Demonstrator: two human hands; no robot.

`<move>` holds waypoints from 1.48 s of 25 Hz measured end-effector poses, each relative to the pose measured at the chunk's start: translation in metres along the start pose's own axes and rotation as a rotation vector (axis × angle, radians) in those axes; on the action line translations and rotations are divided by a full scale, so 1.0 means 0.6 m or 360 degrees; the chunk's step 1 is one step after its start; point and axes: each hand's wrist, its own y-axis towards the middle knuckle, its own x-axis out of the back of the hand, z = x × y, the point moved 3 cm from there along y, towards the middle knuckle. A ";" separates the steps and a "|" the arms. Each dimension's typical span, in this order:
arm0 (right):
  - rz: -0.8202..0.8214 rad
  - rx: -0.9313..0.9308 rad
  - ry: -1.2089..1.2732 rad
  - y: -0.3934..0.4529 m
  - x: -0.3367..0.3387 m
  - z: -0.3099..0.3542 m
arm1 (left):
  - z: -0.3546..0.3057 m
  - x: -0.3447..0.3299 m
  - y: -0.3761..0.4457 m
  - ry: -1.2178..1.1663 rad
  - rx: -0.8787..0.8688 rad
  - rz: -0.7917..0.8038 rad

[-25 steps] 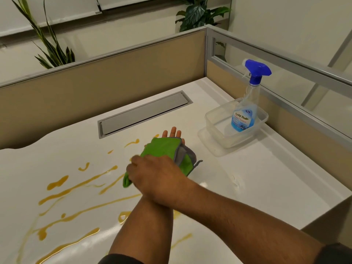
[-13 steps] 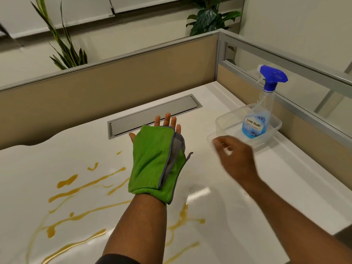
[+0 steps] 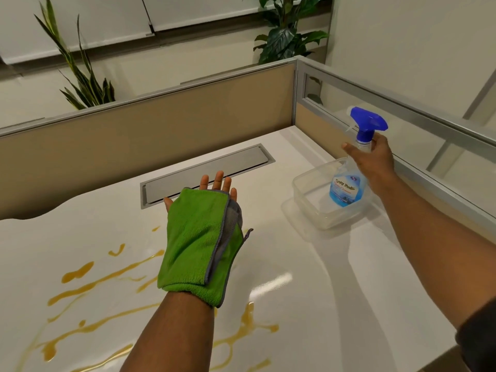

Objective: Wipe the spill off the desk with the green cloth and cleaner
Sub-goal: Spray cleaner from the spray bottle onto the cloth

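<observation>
One folded green microfibre cloth draped on flat, spread left hand; right hand wraps neck of one blue-trigger clear spray bottle in one clear plastic tub; label unreadable.

Left hand mostly under the green cloth; spill cut by the bottom edge.

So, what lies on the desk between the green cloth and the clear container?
Nothing. In the head view, the desk between the green cloth and the clear container is bare.
</observation>
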 end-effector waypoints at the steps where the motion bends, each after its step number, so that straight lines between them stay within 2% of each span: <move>1: 0.0029 -0.0012 0.0035 0.009 -0.003 0.004 | -0.001 0.002 0.000 -0.0001 -0.0017 -0.0008; 5: 0.0042 0.0009 0.0129 0.032 -0.010 0.012 | -0.007 -0.007 -0.005 -0.0001 -0.0018 0.0020; 10: 0.0028 0.0210 0.0143 0.012 -0.015 0.050 | -0.026 -0.006 -0.015 0.0039 -0.0059 0.0021; 14: 0.0204 0.0546 0.0207 -0.050 -0.023 0.171 | -0.072 -0.003 -0.036 0.0010 -0.0146 0.0017; 16: 0.0255 0.0680 0.0195 -0.083 -0.004 0.217 | -0.067 -0.009 -0.033 0.0024 -0.0100 0.0029; 20: 0.0644 0.0702 0.0369 -0.178 -0.009 0.271 | -0.062 -0.012 -0.032 0.0059 -0.0045 0.0035; 24: 0.1082 0.0576 0.0300 -0.297 -0.082 0.262 | -0.084 -0.030 -0.036 0.0084 -0.0082 -0.0053; 27: 0.1272 0.0585 0.0074 -0.375 -0.141 0.233 | -0.104 -0.036 -0.035 0.0048 -0.0128 -0.0185; 30: 0.1440 0.0664 -0.0144 -0.429 -0.187 0.202 | -0.123 -0.029 -0.041 0.0112 -0.0140 -0.0160; 33: 0.1505 0.0666 -0.0217 -0.456 -0.208 0.183 | -0.139 -0.014 -0.047 0.0167 -0.0184 -0.0127; 37: 0.1381 0.0673 -0.0276 -0.459 -0.217 0.179 | -0.151 -0.008 -0.045 0.0195 -0.0202 -0.0084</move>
